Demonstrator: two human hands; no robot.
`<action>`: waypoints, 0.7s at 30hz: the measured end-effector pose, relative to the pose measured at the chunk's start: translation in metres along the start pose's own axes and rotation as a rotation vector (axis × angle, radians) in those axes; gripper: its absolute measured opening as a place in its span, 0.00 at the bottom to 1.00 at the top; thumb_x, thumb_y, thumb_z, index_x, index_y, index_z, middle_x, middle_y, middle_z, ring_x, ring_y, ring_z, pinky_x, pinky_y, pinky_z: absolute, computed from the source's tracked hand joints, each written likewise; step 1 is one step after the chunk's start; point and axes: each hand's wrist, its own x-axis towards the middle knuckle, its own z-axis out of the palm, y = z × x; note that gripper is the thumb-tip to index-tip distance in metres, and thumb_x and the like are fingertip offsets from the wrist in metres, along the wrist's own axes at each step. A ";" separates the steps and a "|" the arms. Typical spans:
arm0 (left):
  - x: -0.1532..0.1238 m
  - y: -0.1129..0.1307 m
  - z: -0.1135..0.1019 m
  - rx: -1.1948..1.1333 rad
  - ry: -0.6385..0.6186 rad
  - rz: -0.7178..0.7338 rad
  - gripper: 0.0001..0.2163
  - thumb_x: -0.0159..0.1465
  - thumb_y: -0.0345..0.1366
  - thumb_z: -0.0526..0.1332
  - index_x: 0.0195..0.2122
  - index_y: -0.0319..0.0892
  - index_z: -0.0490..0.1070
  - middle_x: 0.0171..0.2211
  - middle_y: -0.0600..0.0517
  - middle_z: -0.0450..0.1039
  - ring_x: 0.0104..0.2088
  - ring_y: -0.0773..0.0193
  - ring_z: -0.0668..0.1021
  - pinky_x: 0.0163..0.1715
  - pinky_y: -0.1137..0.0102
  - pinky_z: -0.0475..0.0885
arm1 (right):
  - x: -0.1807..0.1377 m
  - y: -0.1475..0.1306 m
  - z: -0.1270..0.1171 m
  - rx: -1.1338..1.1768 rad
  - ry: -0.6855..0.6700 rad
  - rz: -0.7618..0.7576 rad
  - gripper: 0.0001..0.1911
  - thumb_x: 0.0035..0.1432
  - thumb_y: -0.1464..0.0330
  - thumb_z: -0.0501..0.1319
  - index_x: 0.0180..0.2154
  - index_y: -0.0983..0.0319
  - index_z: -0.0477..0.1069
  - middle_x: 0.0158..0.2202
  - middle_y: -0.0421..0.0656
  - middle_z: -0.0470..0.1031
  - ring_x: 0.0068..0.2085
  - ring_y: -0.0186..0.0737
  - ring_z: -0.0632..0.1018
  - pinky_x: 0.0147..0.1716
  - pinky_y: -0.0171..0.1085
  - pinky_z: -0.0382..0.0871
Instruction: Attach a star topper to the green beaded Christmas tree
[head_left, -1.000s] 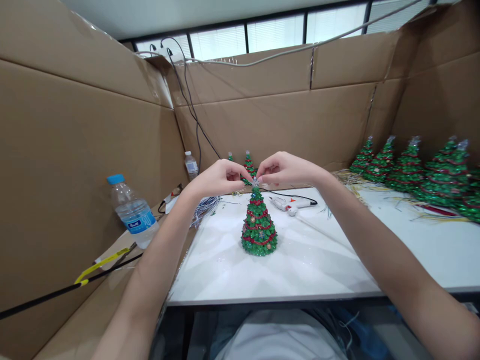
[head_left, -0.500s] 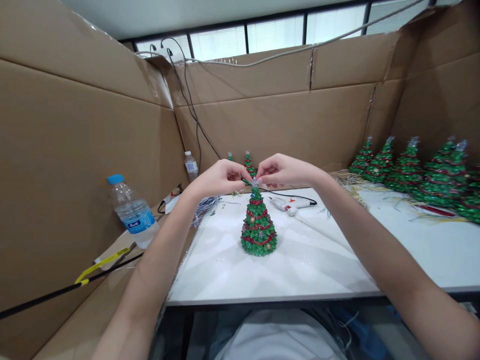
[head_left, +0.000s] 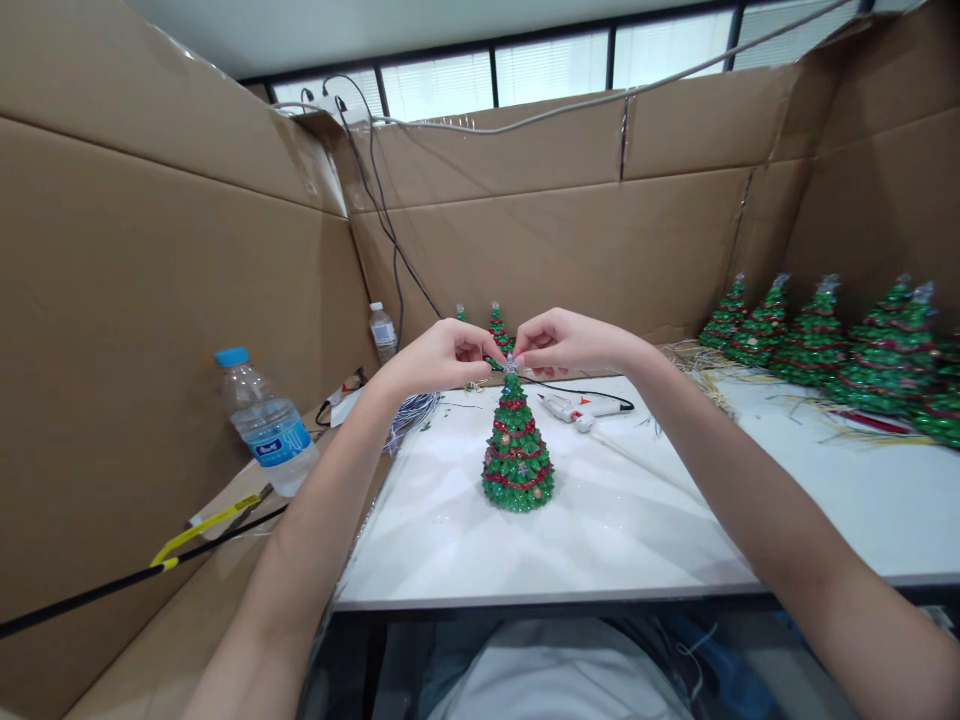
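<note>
A small green Christmas tree (head_left: 517,455) with red garland and tiny ornaments stands upright on the white tabletop (head_left: 600,540). At its tip sits a clear star topper (head_left: 510,366). From the left, my left hand (head_left: 448,353) pinches the topper between thumb and forefinger. Opposite it, my right hand (head_left: 559,340) is closed on the topper's other side, fingertips pressed to it. Behind the tree, to the right, a white hot glue gun (head_left: 589,408) lies on the table with its cord running back.
Several finished-looking trees (head_left: 821,330) line the right back, amid yellowish strands (head_left: 712,380). Two more trees (head_left: 496,325) stand behind my hands. A water bottle (head_left: 266,425) and a smaller bottle (head_left: 382,332) are at left. Cardboard walls (head_left: 525,240) surround the table.
</note>
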 end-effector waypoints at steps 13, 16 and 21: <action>0.000 0.001 0.001 -0.008 0.000 -0.005 0.12 0.52 0.31 0.59 0.35 0.35 0.79 0.20 0.54 0.70 0.20 0.72 0.66 0.20 0.77 0.60 | 0.001 0.001 0.000 -0.007 -0.007 0.010 0.06 0.53 0.67 0.60 0.31 0.63 0.71 0.23 0.37 0.70 0.23 0.28 0.69 0.23 0.30 0.63; 0.000 0.001 0.000 -0.004 0.006 -0.002 0.12 0.52 0.31 0.59 0.35 0.35 0.79 0.19 0.54 0.69 0.20 0.73 0.65 0.20 0.77 0.60 | 0.001 0.001 0.000 -0.002 -0.010 0.009 0.05 0.53 0.67 0.60 0.30 0.63 0.71 0.22 0.36 0.70 0.22 0.28 0.68 0.23 0.29 0.62; 0.000 0.001 0.000 -0.015 -0.001 0.000 0.12 0.52 0.31 0.59 0.35 0.35 0.79 0.20 0.54 0.69 0.20 0.73 0.65 0.20 0.77 0.60 | 0.000 0.001 0.000 0.006 -0.009 0.007 0.06 0.53 0.66 0.60 0.30 0.63 0.71 0.22 0.37 0.70 0.23 0.28 0.68 0.23 0.30 0.62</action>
